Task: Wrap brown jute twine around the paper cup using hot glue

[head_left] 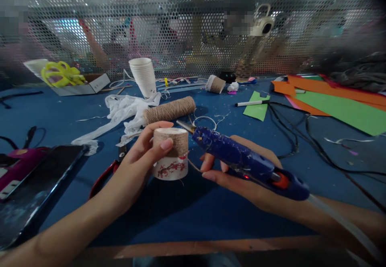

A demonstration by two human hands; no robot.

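Note:
My left hand [144, 154] is closed around a small paper cup [171, 170] with a red blossom print. Twine [177, 144] is wound round the upper part of the cup, and my thumb presses on it. My right hand [223, 170] holds a blue hot glue gun [238, 152] whose metal nozzle points at the cup's rim. A small red light glows on the gun's side. Between the same hand's thumb and fingers, a loose strand of twine [194, 165] runs from the cup. Behind the cup lies a roll of twine [170, 110].
White lace ribbon [126, 112], stacked paper cups [143, 76] and a twine-wrapped cup [215, 84] stand behind. Red-handled scissors [104, 178] and a phone [45, 186] lie left. Right are a pen [251, 103], coloured paper [340, 106] and black cables [319, 146]. A perforated metal screen [193, 29] closes the back.

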